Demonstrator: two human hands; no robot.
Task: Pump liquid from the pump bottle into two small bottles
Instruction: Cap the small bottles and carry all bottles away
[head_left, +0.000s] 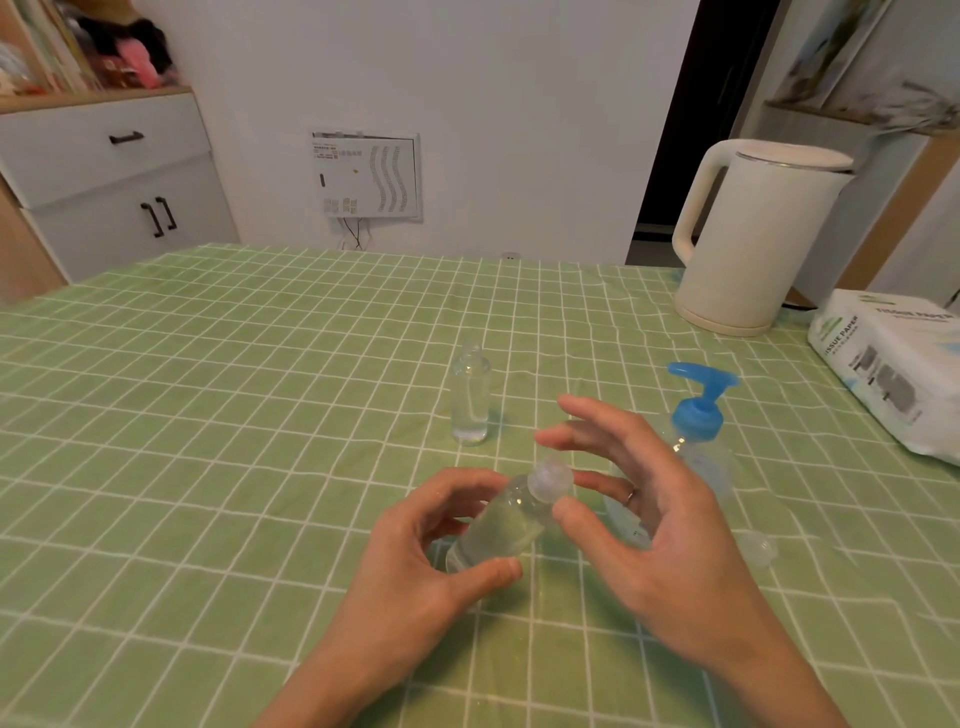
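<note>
Left hand (431, 545) with fingers curled round a tilted capped small bottle (501, 525), right hand (654, 519) with fingers spread wide beside its cap (550, 479), open small bottle (471, 395) upright behind, pump bottle (698, 415) behind the right hand, green checked counter (208, 467)

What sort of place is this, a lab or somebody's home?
Most likely a home, perhaps a dining or kitchen corner: a green checked tablecloth with a white electric kettle and a tissue paper pack on it, and a cabinet with drawers behind.

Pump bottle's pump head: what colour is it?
Blue, clearest in the head view: the pump head tops a clear pump bottle.
</note>
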